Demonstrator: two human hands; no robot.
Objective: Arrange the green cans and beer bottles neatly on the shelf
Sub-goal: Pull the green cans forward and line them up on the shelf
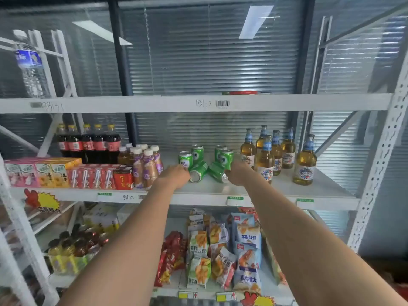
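Both arms are out over the white metal middle shelf (276, 186), and the left hand (174, 176) curls onto a toppled green aluminium can (198, 172) lying on its side, while the right hand (237, 176) wraps its fingers round the second fallen green can (217, 172). Four more green cans (185, 159) stand upright just behind. They're light, smooth and likely to roll, so gripping round the barrel looks best. The amber glass beer bottles (267, 160) cluster loosely to the right, heavier, breakable, best taken by the body. Purple-labelled milk-tea bottles (148, 166) crowd the left side, leaving little room.
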